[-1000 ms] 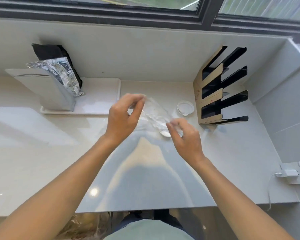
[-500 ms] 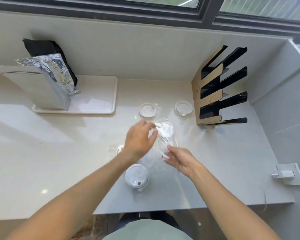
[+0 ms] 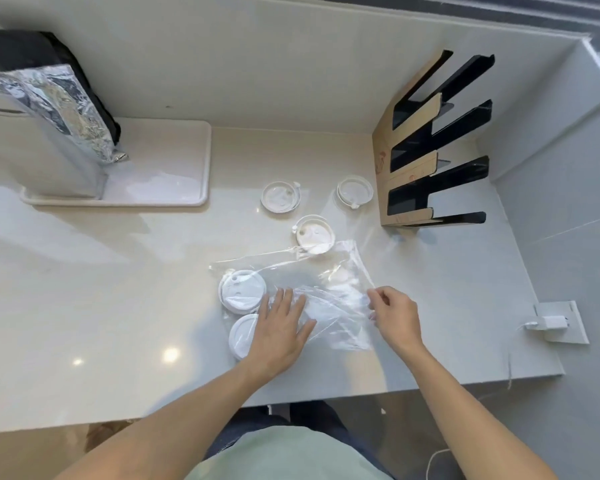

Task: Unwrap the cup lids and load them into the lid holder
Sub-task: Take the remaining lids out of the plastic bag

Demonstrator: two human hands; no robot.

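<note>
A clear plastic wrap [image 3: 319,278] lies spread flat on the counter. My left hand [image 3: 281,327] rests flat on its near-left part, fingers apart. My right hand [image 3: 394,311] pinches the wrap's right edge. Several white cup lids lie loose: one [image 3: 241,291] at the wrap's left corner, one [image 3: 241,336] partly under my left hand, one [image 3: 314,233] at the wrap's far edge, and two farther back [image 3: 279,196] [image 3: 355,192]. The black-and-brown lid holder [image 3: 426,150] stands at the back right, its slots showing no lids.
A white tray [image 3: 174,168] at the back left carries a grey box and a foil bag [image 3: 59,102]. A wall socket with a white charger [image 3: 555,322] sits at the right by the counter's front edge. Walls close off the back and right.
The wrap was held up between both hands; now it lies flat on the counter. More lids have dropped out onto the counter. My left hand went from pinching to pressing flat.
</note>
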